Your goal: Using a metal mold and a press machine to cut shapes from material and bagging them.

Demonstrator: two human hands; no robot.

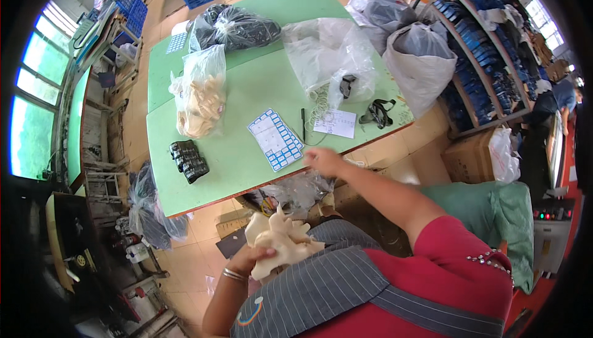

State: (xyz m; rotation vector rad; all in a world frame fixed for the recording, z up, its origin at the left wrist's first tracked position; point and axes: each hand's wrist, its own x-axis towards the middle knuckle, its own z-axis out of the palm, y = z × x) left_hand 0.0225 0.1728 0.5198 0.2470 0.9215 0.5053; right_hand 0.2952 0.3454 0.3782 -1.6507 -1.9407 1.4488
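Note:
My left hand (248, 259) is low in front of my apron, its fingers wrapped round a bundle of cream-coloured moulded pieces (281, 246) with curved, irregular edges. At the front edge of the green table, my right hand (321, 161) has its fingers curled together. Whatever it holds, if anything, is too small to make out. Just left of it lies a sheet of blue-and-white labels (275, 140). A black pen (303, 125), a loose coil of pale string (319, 106) and a handwritten paper (336, 123) lie beyond that hand.
On the green table (247, 85) are a clear bag of cream pieces (202, 103), a stack of black pieces (189, 161), a bag of black items (231, 27), an opened clear bag (330, 51) and black straps (378, 114). Filled bags (420, 63) and a rack (488, 48) stand right.

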